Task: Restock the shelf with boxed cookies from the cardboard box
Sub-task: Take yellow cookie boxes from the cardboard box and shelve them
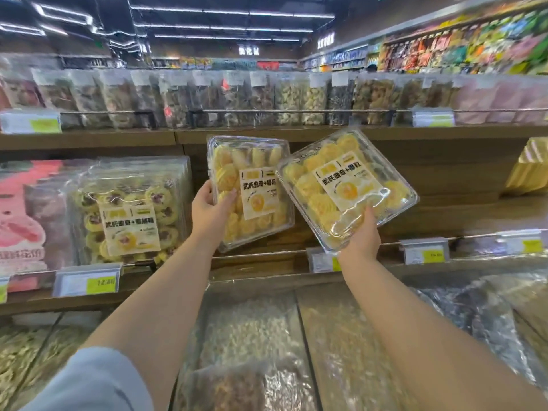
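Head view shows two clear clamshell boxes of yellow swirl cookies up at the middle shelf. The left cookie box point(255, 200) stands nearly upright with its label facing out. Its lower edge sits down behind the front rail point(267, 253) and seems to rest on the wooden shelf point(444, 218). The left hand point(211, 210) grips its left edge, thumb curled across the lid. The right cookie box point(347, 188) is in the air, turned cornerwise like a diamond and tipped back, and the right hand point(360, 234) pinches its lowest corner, thumb on the lid. Its left corner overlaps the other box's right edge in the picture; whether the two touch I cannot tell. The open stretch of shelf lies to the right of the left box and beyond the raised one, so the right hand is the nearer to it. I judge the coming move calls for that box to be squared up, bottom edge level with the rail, and lowered just beside its twin. To the left stand a row of berry-topped cookie boxes point(130, 212) and pink packs point(20, 223). Price tags point(425, 250) clip to the rail, and film-covered bins point(252, 336) lie below the arms. The cardboard box is not in view, the fingers behind both boxes are hidden, and the far shelves are blurred.
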